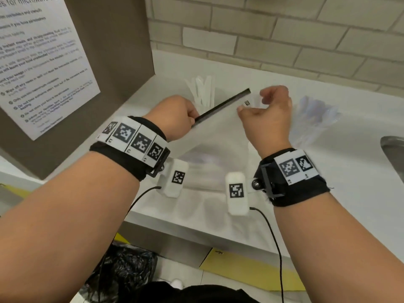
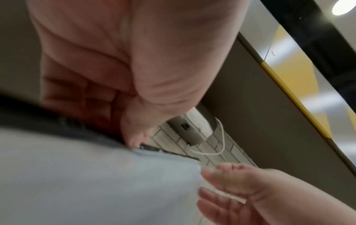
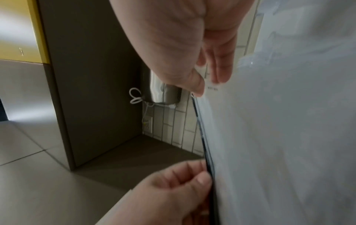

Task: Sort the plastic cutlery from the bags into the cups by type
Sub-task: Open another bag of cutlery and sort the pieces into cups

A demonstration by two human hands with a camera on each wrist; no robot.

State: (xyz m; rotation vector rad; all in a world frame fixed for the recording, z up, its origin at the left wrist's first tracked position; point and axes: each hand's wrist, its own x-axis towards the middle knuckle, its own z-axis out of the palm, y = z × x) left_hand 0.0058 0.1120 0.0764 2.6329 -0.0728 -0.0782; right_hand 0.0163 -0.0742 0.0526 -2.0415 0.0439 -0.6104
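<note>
A clear plastic bag (image 1: 218, 136) with a black zip strip (image 1: 223, 106) along its top hangs over the white counter (image 1: 328, 193), between my hands. My left hand (image 1: 192, 119) grips the left end of the strip, fingers curled round it (image 3: 200, 181). My right hand (image 1: 253, 104) pinches the bag's top right corner between thumb (image 3: 198, 88) and fingers. The bag's blurred contents hang below. In the left wrist view the bag (image 2: 96, 182) fills the lower left. Behind it, white cutlery (image 1: 203, 90) stands upright; its cup is hidden.
A second clear bag of cutlery (image 1: 314, 119) lies on the counter to the right. A metal sink (image 1: 393, 154) is at the right edge. A brown panel with a printed notice (image 1: 43, 62) stands at the left, and a tiled wall (image 1: 284, 29) is behind.
</note>
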